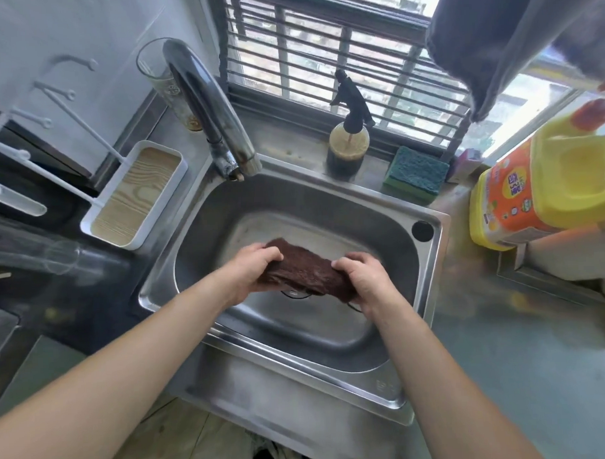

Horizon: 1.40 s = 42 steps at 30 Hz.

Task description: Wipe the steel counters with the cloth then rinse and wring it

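A dark brown cloth (301, 270) is stretched between both hands over the middle of the steel sink (327, 201). My left hand (251, 270) grips its left end with curled fingers. My right hand (363, 278) grips its right end, and a bit of cloth hangs below that hand. The chrome tap (207, 105) stands at the sink's back left; no water is seen running. The steel counter (525, 352) lies to the right of the sink.
A spray bottle (347, 138) and a green sponge (414, 174) sit on the sill behind the sink. A yellow detergent jug (546, 190) stands at the right. A white tray (135, 194) and a glass (165, 83) are at the left. A dark towel (486, 37) hangs above.
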Motion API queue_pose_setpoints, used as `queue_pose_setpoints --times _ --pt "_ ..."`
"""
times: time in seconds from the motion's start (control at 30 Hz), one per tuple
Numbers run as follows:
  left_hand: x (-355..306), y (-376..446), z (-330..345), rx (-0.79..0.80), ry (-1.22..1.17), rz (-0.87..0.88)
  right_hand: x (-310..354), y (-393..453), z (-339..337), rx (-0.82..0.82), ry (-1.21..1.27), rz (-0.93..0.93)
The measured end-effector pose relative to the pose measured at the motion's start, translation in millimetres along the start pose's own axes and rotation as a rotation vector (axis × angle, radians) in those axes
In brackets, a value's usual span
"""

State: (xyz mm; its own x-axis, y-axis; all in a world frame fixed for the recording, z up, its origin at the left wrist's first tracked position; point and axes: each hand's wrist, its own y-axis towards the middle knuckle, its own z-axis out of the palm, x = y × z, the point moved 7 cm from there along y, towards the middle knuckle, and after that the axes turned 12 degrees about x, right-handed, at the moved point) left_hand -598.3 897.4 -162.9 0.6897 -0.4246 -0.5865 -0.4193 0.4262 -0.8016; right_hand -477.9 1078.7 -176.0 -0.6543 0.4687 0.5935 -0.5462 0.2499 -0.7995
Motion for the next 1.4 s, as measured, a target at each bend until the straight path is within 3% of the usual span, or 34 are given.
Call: queue_pose_setpoints --times 0.1,0.27,0.47,0.57,0.67,0.73,0.8,0.87,0.93,1.0,1.07,1.13,1.27,1.4 --pt "8 -11 24 -0.065 -0.019 -0.056 0 -6 -2 -0.005 -0.156 -0.028" --pt "-13 -36 80 -0.210 0.187 0.364 31 -47 -52 -0.211 -0.271 -0.404" --pt "-17 -49 211 0.076 0.265 0.610 46 -126 -163 -0.683 -0.338 -0.715" --pt "-4 -38 260 0.213 0.176 0.539 26 -140 -215 -0.828 -0.357 -0.701" --pt "23 -18 280 0.157 0.237 0.257 -10 -125 -258 -0.838 -0.406 -0.409" --pt "22 -15 282 0.077 0.505 0.180 -24 -120 -270 -0.812 -0.503 -0.303" --pt "7 -19 281 -0.067 0.888 0.191 -25 -123 -270 -0.800 -0.585 -0.341" --pt "-11 -28 284 -0.187 1.179 0.252 -24 -131 -267 -0.875 -0.665 -0.337" --pt "-25 -36 300 -0.271 1.470 0.432 -20 -140 -262 -0.989 -0.773 -0.367" --pt "-25 -42 323 -0.202 1.655 0.722 -14 -135 -248 -0.879 -0.896 -0.545" --pt "-16 -39 333 -0.027 1.766 0.862 -19 -119 -235 -0.680 -0.992 -0.560" --pt "-7 -28 329 0.052 1.827 0.772 -25 -111 -233 -0.646 -1.046 -0.484" --pt "-2 -18 326 0.050 1.865 0.649 -23 -109 -226 -0.669 -1.107 -0.444" --pt "-11 -28 325 0.093 1.753 0.633 -16 -110 -236 -0.540 -0.938 -0.442"
